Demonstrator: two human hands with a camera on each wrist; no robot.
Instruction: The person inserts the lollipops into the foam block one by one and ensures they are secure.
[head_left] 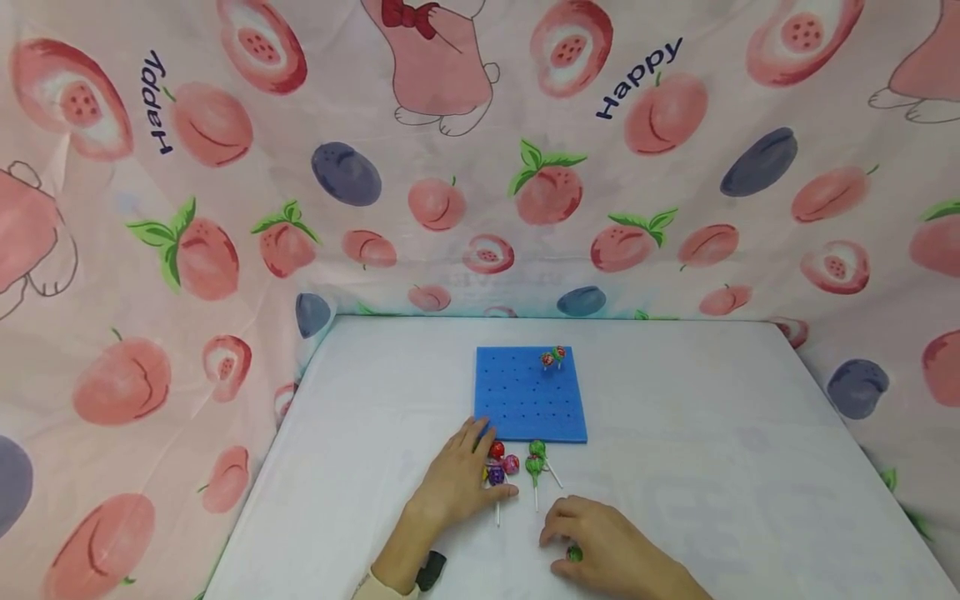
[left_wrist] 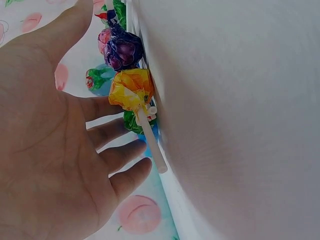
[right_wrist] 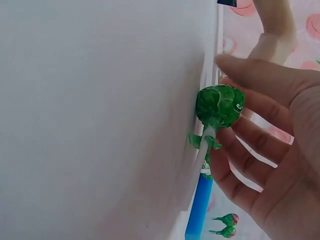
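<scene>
Green lollipop (right_wrist: pixel 221 106), yellow lollipop (left_wrist: pixel 131 89) (pink one (head_left: pixel 512 464) too, seemingly); blue board (head_left: pixel 517 423); peach-print backdrop (head_left: pixel 480 171).

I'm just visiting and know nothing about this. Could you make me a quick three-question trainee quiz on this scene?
1. Near which corner of the blue board are the two lollipops, in the head view? A near left; B far right; C near right.
2. True or false: the lollipop nearest the right hand has a green wrapper.
3. Fill in: beside the left hand, the lollipop with the lowest-reaching stick is ____.
Key: 1 B; 2 true; 3 yellow.
</scene>
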